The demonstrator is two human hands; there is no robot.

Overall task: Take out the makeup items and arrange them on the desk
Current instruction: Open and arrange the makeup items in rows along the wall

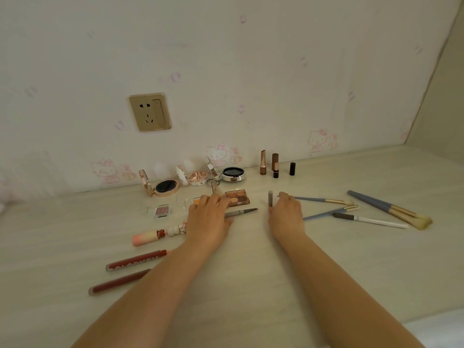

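My left hand [209, 217] lay palm down on the pale wood-grain desk [251, 272], fingers fairly straight over a grey eyeliner pencil [242, 212] and reaching a small orange-brown eyeshadow palette [237, 197]. My right hand [285, 213] pinched a short grey cap [270, 198], held upright. Blue-handled brushes [386, 207] lay to its right, three lipsticks [275, 165] stood by the wall, red lip-gloss tubes [136, 262] lay at left
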